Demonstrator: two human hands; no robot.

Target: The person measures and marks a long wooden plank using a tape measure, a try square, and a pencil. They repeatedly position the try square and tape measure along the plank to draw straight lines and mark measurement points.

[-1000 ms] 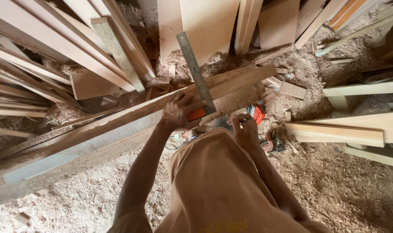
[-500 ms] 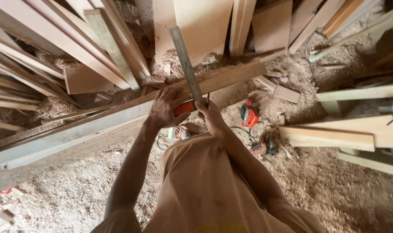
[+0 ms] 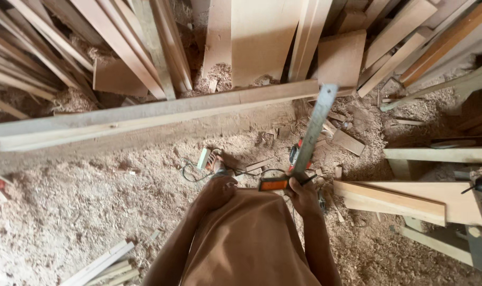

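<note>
My right hand (image 3: 303, 196) grips the orange-handled end of a metal try square (image 3: 314, 130), whose long steel blade points up and away over the sawdust floor. My left hand (image 3: 217, 191) is drawn back near my brown garment with its fingers curled, and I cannot make out anything in it. A long wooden plank (image 3: 161, 112) lies across the view beyond both hands, apart from the square. A power tool with a cord (image 3: 209, 160) rests on the sawdust just past my left hand.
Many boards and planks (image 3: 257, 37) lean and lie at the back. Cut timber pieces (image 3: 405, 198) rest on a low stand at the right. A red and black tool (image 3: 294, 153) lies near the square. Thin strips (image 3: 103, 265) lie at the lower left. Sawdust covers the floor.
Both hands have come off the long plank and pulled back toward my body. The square has left the plank and is now held by my right hand, tilted to the right.
</note>
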